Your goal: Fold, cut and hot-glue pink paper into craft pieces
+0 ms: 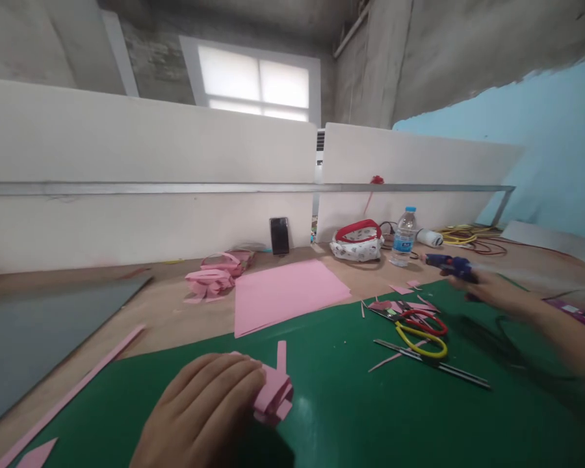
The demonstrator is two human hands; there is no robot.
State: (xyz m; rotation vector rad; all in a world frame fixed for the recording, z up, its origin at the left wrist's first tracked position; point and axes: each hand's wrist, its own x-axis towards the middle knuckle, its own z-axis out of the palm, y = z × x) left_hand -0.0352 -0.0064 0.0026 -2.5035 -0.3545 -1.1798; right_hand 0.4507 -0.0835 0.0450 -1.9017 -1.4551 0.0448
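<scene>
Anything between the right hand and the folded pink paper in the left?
Only low things: scissors, tweezers and pink scraps lie on the green mat between the right hand and the folded pink paper. Nothing upright shows between them.

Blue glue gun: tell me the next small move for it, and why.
I'd probably bring the blue glue gun over to the folded pink paper piece. The right hand holds the gun well off to the side, while the left hand holds the paper, with one strip sticking out.
</scene>
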